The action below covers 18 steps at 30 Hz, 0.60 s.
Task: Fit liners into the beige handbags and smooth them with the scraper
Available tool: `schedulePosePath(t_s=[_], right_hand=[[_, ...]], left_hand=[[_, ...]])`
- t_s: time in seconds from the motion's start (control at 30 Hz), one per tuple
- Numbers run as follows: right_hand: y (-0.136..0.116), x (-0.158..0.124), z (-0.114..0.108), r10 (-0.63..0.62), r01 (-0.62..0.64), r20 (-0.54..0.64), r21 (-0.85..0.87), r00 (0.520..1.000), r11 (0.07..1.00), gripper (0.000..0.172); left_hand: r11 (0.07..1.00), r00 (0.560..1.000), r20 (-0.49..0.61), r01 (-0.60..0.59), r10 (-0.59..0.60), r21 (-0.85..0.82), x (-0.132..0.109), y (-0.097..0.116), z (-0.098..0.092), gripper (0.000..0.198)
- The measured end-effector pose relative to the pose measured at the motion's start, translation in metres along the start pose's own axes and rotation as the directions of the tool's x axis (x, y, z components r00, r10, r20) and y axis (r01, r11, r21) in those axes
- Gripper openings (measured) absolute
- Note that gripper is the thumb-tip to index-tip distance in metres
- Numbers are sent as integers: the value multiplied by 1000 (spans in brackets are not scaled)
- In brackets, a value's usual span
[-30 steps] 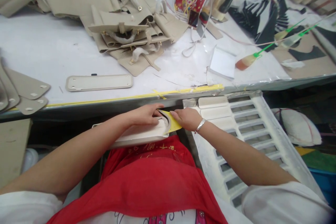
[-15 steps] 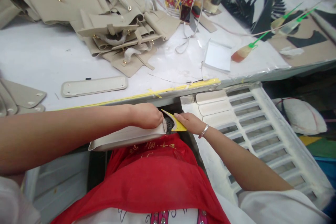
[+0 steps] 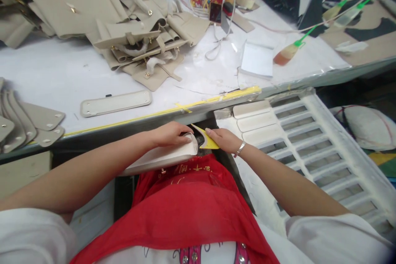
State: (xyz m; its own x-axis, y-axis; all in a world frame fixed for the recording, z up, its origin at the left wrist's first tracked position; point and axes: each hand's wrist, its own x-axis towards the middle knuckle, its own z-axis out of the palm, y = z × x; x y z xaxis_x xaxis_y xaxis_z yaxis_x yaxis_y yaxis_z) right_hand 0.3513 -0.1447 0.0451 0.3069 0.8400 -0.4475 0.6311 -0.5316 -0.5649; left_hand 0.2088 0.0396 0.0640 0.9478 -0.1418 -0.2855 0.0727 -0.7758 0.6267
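Across my lap lies a long beige leather bag piece (image 3: 163,156) with a pale inner side and a rounded, upturned right end. My left hand (image 3: 172,133) grips its upper edge near that end, fingers bent over it and thumb along the pale side. A thin yellow scraper (image 3: 209,142) with a concave edge is pinched in my right hand (image 3: 225,139), just right of the piece's end. Whether the scraper touches the leather I cannot tell. Behind them, on the white table (image 3: 185,70), rests a narrow beige strip with rounded corners (image 3: 116,104).
Beige bag parts (image 3: 139,41) are heaped on the table, with rounded flaps (image 3: 40,119) at left. A white notepad (image 3: 256,60) and a green-tipped glue bottle (image 3: 289,51) lie at right. Beside my right arm, a slatted white rack (image 3: 309,132) carries several pale strips (image 3: 255,121).
My left hand has loosened from a fist into bent fingers with the thumb showing along the piece. The scraper stays in my right hand. The view has shifted slightly.
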Motion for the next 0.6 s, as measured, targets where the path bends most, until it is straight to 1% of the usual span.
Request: schedulePosePath(t_s=[0.07, 0.1, 0.23, 0.37, 0.43, 0.5, 0.53, 0.6], right_hand=[[-2, 1, -2, -5, 4, -21, -72, 1000, 997, 62], [-3, 1, -3, -18, 15, -23, -117, 1000, 993, 61], [-9, -1, -1, -62, 56, -10, -288, 998, 956, 59], [-15, -1, 3, -67, 62, 1, -394, 998, 917, 62], [-15, 1, 5, -66, 63, 5, -398, 998, 915, 61], [-13, 4, 6, -56, 55, 9, -357, 998, 933, 60], [-12, 6, 6, -50, 50, 10, -308, 999, 950, 60], [-14, 6, 2, -31, 30, -7, -149, 999, 988, 61]], left_hand=[[995, 998, -24, 64, -66, -70, -3, 1, 5, 37], [991, 996, -44, 77, -82, -108, -5, 2, 8, 38], [978, 993, -86, 61, -80, -201, -14, 1, 20, 40], [957, 988, -132, 40, -80, -286, -17, -1, 24, 41], [927, 985, -131, 56, -111, -370, -14, -4, 24, 40], [903, 983, -115, 85, -146, -420, -7, -7, 22, 37], [903, 979, -117, 102, -165, -418, -3, -9, 20, 36], [921, 970, -150, 127, -194, -368, 2, -7, 17, 33]])
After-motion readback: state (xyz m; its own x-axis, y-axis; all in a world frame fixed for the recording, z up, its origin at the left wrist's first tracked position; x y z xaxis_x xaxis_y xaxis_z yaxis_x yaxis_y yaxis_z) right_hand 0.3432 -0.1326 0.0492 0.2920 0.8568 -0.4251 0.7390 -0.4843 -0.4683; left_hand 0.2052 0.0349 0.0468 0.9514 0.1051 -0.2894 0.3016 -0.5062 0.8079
